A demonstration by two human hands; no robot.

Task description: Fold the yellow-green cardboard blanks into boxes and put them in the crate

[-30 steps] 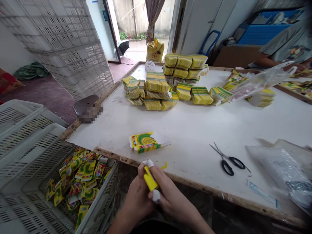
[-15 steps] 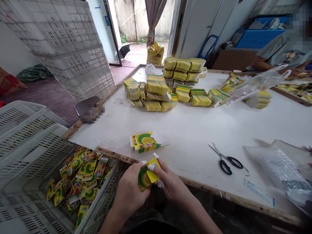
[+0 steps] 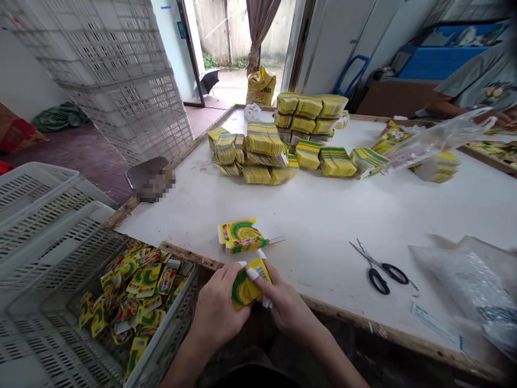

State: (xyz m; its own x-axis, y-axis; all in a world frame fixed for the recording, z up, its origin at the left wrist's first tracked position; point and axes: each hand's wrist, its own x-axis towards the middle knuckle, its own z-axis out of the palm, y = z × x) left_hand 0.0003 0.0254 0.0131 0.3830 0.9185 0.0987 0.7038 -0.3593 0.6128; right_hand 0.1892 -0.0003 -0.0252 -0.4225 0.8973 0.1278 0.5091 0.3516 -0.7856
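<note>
Between my two hands is a small yellow and green cardboard box (image 3: 247, 286), held just off the table's front edge. My left hand (image 3: 220, 302) is closed around its left side. My right hand (image 3: 285, 302) grips the other end, its thumb pressed on the yellow flap with a barcode. White covers sit on several fingertips. Just beyond the hands lies a small stack of flat yellow and green cartons (image 3: 244, 235) on the white table (image 3: 323, 215). The undersides of the held box and some fingers are hidden.
A white plastic crate (image 3: 161, 334) at lower left holds many small boxes. Bundled carton stacks (image 3: 264, 139) stand farther back. Scissors (image 3: 379, 269), a bubble-wrap bag (image 3: 464, 285) and a clear plastic bag (image 3: 440, 137) lie to the right. A dustpan (image 3: 149, 178) rests at the left edge. Another person (image 3: 480, 86) sits far right.
The box's yellow flap, raised before, now lies flatter against the end under my right thumb, showing the barcode. The view has shifted slightly.
</note>
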